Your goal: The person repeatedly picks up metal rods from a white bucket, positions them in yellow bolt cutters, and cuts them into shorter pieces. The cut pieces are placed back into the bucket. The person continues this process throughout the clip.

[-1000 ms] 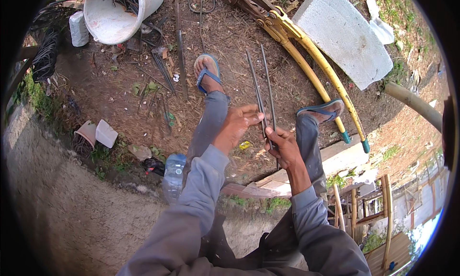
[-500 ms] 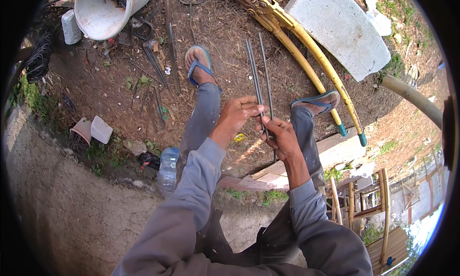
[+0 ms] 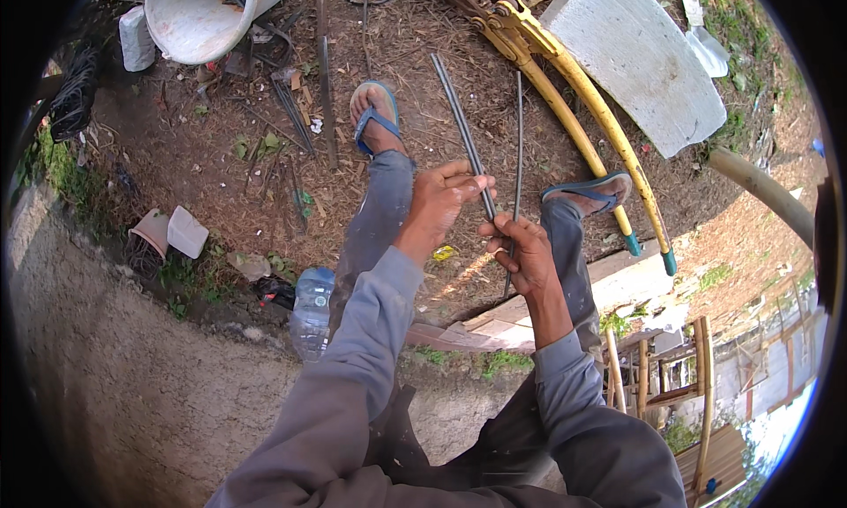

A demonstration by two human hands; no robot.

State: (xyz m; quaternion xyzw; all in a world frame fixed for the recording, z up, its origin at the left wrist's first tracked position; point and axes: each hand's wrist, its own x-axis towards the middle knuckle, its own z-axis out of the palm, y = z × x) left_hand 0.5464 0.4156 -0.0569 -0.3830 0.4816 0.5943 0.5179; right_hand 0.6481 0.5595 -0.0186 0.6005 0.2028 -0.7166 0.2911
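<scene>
My left hand (image 3: 441,199) pinches a thick grey steel rod (image 3: 460,129) that slants up and away toward the dirt. My right hand (image 3: 520,248) is closed on a thinner dark rod (image 3: 517,138) that runs nearly straight up from the fist and also sticks out below it. The two hands sit close together above my knees, and the rods spread apart slightly toward their far ends. My legs in grey trousers end in blue flip-flops (image 3: 375,115) on the ground.
Long yellow-handled bolt cutters (image 3: 582,102) lie to the right beside a white block (image 3: 640,58). A white bucket (image 3: 198,14) stands at top left, with loose rods (image 3: 322,76) on the dirt. A plastic bottle (image 3: 311,310) rests by a concrete ledge (image 3: 132,393).
Both hands stay on the rods. The two rods, nearly parallel before, now spread apart at their far ends, and the view has shifted slightly.
</scene>
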